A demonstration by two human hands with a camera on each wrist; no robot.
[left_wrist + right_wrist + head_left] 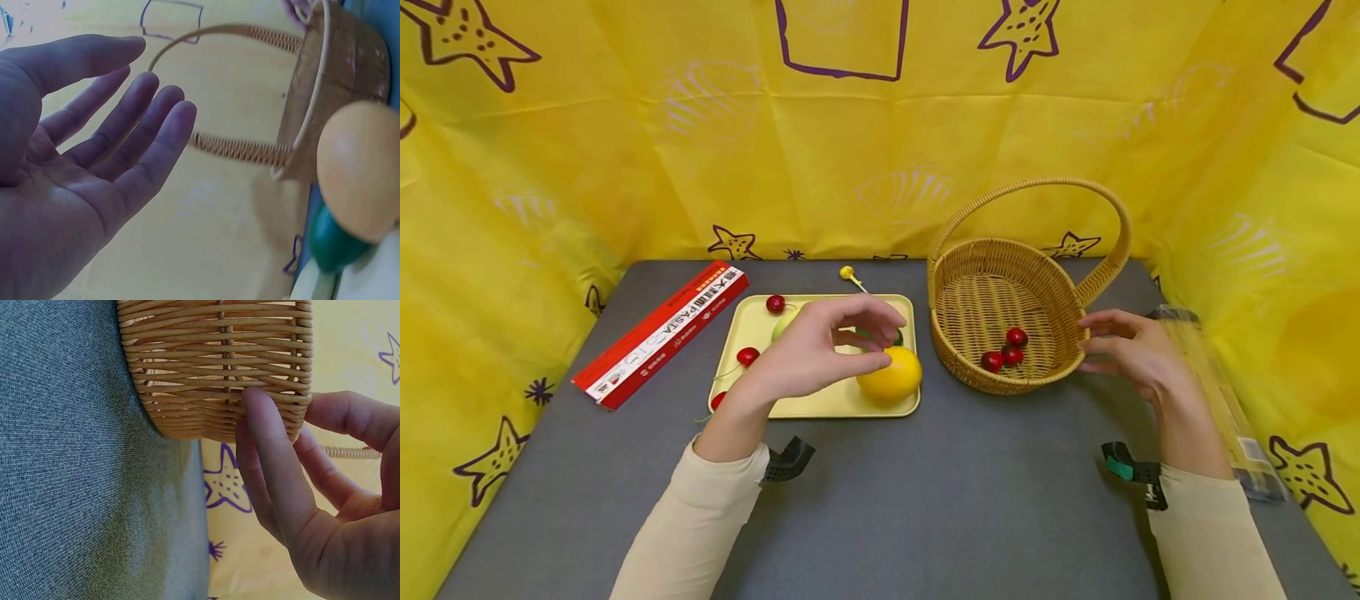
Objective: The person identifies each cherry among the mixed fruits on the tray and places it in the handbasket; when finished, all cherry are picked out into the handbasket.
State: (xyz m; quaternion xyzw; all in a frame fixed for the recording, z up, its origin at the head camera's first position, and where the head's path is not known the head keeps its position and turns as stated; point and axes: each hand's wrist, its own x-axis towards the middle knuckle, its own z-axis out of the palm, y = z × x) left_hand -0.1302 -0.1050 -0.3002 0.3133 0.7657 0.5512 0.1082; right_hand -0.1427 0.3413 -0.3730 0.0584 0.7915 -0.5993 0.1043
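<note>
My left hand (808,346) hovers over the cream tray (816,411), fingers loosely bent and spread from the thumb, with nothing held, as the left wrist view (94,144) also shows. A round yellow fruit (891,377) sits by its thumb tip at the tray's right end. Behind that fruit is a dark green item (334,240), partly hidden. Pale green produce (781,325) shows under the hand. My right hand (1131,350) holds the wicker basket (992,296) at its right rim, fingertips (259,403) against the outer weave. Three red cherries (1012,356) lie inside the basket.
Red cherries (747,357) with stems lie along the tray's left side. A red and white pasta box (662,337) lies at the table's left. Behind the tray is a small yellow-headed stick (848,273). A long transparent pack (1217,392) lies along the right edge.
</note>
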